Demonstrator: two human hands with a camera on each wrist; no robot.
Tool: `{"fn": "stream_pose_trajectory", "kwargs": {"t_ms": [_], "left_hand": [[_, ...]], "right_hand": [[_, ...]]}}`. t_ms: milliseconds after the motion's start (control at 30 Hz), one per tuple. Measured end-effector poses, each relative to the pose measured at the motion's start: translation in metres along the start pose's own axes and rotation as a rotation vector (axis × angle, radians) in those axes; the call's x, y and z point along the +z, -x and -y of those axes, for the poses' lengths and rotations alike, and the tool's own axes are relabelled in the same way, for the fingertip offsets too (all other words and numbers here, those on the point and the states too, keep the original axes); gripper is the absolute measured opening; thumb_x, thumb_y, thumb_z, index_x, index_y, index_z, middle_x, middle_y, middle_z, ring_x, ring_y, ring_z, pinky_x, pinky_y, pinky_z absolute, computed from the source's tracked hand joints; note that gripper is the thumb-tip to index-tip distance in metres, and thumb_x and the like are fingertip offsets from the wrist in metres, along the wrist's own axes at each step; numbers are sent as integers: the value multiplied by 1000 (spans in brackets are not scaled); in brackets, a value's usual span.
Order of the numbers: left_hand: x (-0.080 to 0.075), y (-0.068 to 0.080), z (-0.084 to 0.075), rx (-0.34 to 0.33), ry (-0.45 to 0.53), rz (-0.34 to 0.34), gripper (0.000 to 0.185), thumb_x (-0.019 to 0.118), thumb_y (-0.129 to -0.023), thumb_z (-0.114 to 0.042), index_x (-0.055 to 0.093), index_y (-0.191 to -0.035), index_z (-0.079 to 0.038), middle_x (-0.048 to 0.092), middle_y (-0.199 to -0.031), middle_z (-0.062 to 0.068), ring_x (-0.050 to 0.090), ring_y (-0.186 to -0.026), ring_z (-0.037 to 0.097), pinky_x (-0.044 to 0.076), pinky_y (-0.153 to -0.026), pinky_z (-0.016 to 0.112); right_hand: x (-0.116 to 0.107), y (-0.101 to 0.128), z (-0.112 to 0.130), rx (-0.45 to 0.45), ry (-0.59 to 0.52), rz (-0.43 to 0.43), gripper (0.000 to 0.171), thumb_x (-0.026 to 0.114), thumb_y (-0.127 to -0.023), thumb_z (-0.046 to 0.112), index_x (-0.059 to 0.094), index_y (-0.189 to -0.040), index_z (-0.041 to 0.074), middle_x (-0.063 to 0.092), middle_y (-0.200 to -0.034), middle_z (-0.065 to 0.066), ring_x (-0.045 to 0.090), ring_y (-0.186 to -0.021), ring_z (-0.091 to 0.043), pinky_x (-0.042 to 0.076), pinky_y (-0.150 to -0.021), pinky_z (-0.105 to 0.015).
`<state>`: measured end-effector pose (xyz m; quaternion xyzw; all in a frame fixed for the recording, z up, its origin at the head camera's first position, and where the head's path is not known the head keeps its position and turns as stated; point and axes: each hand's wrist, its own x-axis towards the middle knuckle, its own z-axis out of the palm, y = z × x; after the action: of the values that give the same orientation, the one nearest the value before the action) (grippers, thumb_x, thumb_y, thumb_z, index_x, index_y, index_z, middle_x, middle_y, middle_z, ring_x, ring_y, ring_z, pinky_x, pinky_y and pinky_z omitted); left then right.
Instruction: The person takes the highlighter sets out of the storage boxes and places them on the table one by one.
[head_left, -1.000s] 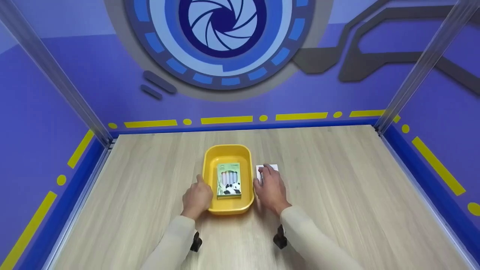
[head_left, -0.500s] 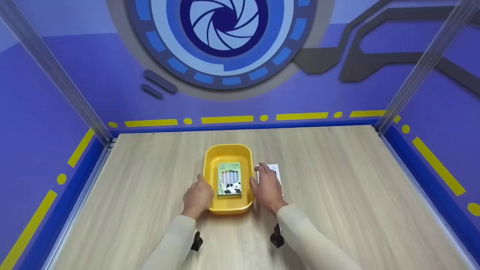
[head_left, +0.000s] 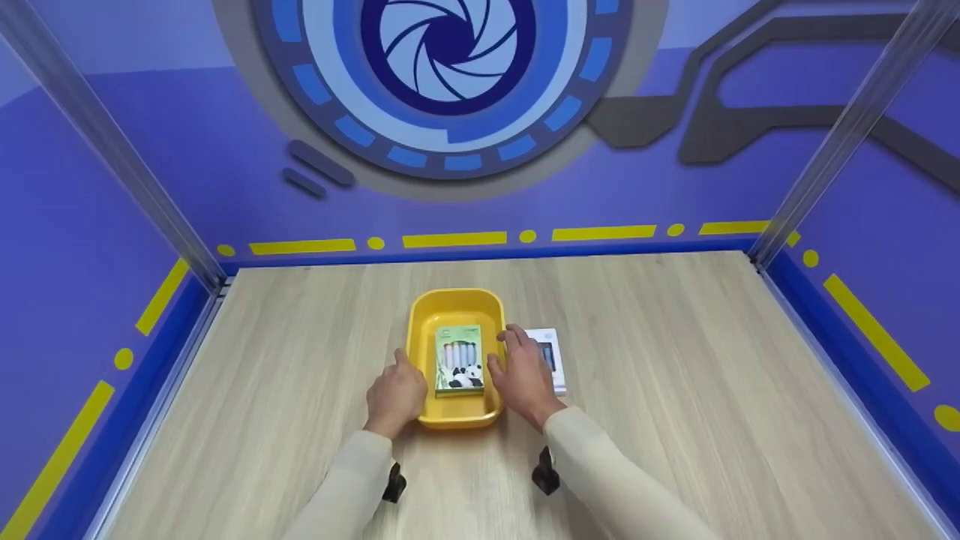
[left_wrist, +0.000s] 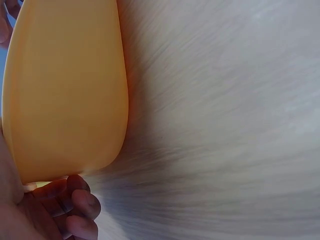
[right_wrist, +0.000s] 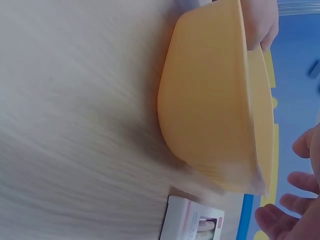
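Observation:
A yellow tray (head_left: 453, 306) stands mid-table with a green panda-printed box (head_left: 458, 360) lying flat inside it. My left hand (head_left: 395, 394) grips the tray's left rim, thumb on top, fingers (left_wrist: 75, 205) curled against the outer wall (left_wrist: 65, 85). My right hand (head_left: 517, 371) hovers at the tray's right rim with its fingers (right_wrist: 300, 180) spread and relaxed, holding nothing. Just right of that hand, a small white box (head_left: 549, 352) lies on the table; the right wrist view shows the white box (right_wrist: 192, 225) beside the tray wall (right_wrist: 210, 100).
The wooden tabletop (head_left: 675, 360) is walled in by purple panels (head_left: 90, 247) on the left, back and right. Metal posts (head_left: 847, 127) stand at the two back corners.
My right hand has left the white box and moved left to the tray's right rim, uncovering the box. The left hand and tray have stayed put.

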<state>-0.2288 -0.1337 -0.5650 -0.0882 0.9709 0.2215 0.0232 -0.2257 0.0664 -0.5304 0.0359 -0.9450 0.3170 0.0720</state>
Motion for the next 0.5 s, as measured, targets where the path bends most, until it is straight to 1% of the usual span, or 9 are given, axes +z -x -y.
{"fn": "stream_pose_trajectory", "kwargs": {"t_ms": [133, 267, 400, 500], "left_hand": [[1, 0, 0, 0, -8, -2, 46, 41, -96, -22, 36, -135, 3, 65, -88, 19, 64, -74, 34, 49, -63, 49], [1, 1, 0, 9, -8, -13, 46, 41, -96, -22, 37, -135, 3, 65, -89, 20, 65, -76, 35, 49, -64, 50], [1, 2, -1, 11, -6, -15, 46, 41, -96, -22, 38, -134, 3, 65, -89, 20, 65, -76, 36, 49, -64, 50], [0, 1, -1, 6, -9, -8, 46, 41, -96, -22, 37, -135, 3, 65, -89, 20, 65, -75, 35, 50, -65, 50]], "right_hand": [[1, 1, 3, -25, 9, 1, 32, 62, -92, 24, 58, -119, 8, 50, -139, -8, 52, -124, -28, 43, -103, -44], [2, 0, 5, -28, 10, 10, 32, 61, -92, 24, 57, -119, 8, 48, -142, -9, 50, -128, -29, 41, -107, -44], [4, -2, 6, -39, 14, 29, 32, 61, -92, 24, 57, -119, 7, 49, -142, -9, 50, -128, -28, 41, -107, -43], [5, -4, 8, -31, 18, 51, 33, 61, -92, 25, 57, -120, 8, 48, -142, -8, 50, -127, -28, 41, -107, -43]]}}
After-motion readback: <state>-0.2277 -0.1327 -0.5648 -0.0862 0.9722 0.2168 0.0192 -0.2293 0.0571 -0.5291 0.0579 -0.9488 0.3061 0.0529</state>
